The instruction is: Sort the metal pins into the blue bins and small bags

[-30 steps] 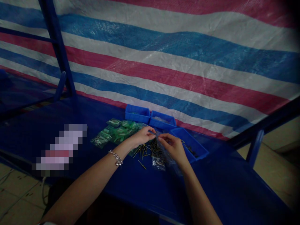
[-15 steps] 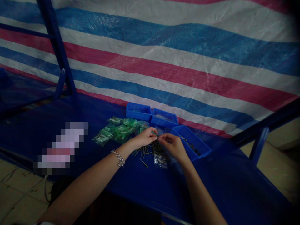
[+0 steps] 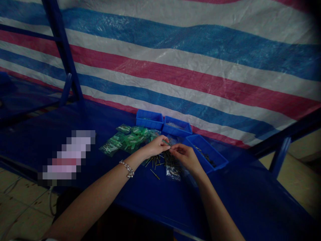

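My left hand point(image 3: 155, 147) and my right hand point(image 3: 184, 156) meet fingertip to fingertip over a heap of small metal pins point(image 3: 160, 161) on the blue table point(image 3: 150, 197). Both hands are closed in a pinch on a small clear plastic bag point(image 3: 169, 144) held between them. A filled clear bag of pins point(image 3: 173, 173) lies just below my right hand. A single loose pin point(image 3: 154, 174) lies nearer to me. My left wrist wears a bracelet point(image 3: 127, 168).
Green-tinted bags of pins point(image 3: 125, 139) are piled left of my hands. Three blue bins stand behind and to the right: point(image 3: 149, 119), point(image 3: 177, 126), point(image 3: 207, 153). A striped tarp point(image 3: 190, 63) hangs behind the table. A blue frame post point(image 3: 64, 53) rises at left.
My two hands have drawn closer together, the right one sliding left toward the left hand. The view has shifted slightly.
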`<state>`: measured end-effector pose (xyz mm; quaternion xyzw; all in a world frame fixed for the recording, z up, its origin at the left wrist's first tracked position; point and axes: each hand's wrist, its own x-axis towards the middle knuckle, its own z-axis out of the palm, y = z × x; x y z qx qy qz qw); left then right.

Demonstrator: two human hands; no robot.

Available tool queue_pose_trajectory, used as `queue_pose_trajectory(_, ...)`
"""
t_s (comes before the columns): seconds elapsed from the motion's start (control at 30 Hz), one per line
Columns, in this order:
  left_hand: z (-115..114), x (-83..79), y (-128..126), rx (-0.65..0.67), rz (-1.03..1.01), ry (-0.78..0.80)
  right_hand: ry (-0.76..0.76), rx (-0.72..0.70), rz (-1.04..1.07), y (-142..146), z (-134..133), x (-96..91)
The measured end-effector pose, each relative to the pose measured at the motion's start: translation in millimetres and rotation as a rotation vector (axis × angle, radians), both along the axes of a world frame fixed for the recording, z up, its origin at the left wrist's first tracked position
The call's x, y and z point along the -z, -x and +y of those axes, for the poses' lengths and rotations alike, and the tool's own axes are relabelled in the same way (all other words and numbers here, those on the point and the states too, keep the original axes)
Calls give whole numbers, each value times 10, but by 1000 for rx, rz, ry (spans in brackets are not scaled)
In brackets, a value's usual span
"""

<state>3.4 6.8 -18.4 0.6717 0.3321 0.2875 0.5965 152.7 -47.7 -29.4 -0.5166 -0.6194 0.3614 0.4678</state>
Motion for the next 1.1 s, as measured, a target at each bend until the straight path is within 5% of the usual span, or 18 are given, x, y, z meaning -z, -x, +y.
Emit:
queue_pose_trajectory(0.47,-18,-36,0,85,-77,10,138,52,174,43,-80,-171)
queue_pose_trajectory(0.73,-44,-156,37,52,-3,-30,93,9,191,23,-91,-166)
queue_pose_trajectory(1.1,-67,-179,86,175,67,-28,15,-54,159,28,-85,-157)
